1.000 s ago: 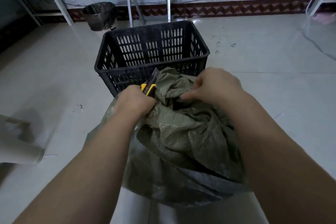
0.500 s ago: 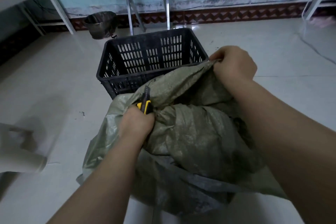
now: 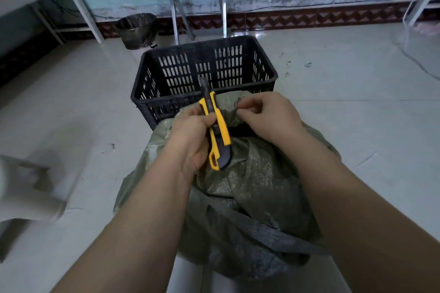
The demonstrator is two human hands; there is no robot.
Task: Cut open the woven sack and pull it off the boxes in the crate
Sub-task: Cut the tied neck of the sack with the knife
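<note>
On the pale tiled floor (image 3: 345, 140), right below the camera, lies the woven sack (image 3: 252, 188), a crumpled olive-green bundle with a darker grey band across its lower part. Its top edge is bunched up against the near wall of a black slotted crate (image 3: 204, 71), which stands just beyond it; what shows of the crate's inside looks empty, and whatever the sack covers is hidden.

The right hand (image 3: 269, 116) pinches a fold of the sack's upper edge between thumb and fingers, knuckles curled, holding the cloth raised. Just beside it, the left hand (image 3: 192, 135) is clenched around a yellow and black utility knife (image 3: 217, 133). The knife stands nearly upright, tilted a little away from the camera, with its blade (image 3: 204, 84) extended and pointing up in front of the crate wall; its butt end hangs free over the sack. Whether the blade touches the cloth cannot be told. Both bare forearms reach in from the bottom of the view, one on each side of the sack.

Farther back, a small bin (image 3: 137, 30) lined with a dark bag sits near the wall, next to the metal legs of a table (image 3: 221, 0). A white shelf frame (image 3: 78, 5) stands at the left, and a blurred pale shape fills the lower left edge.
</note>
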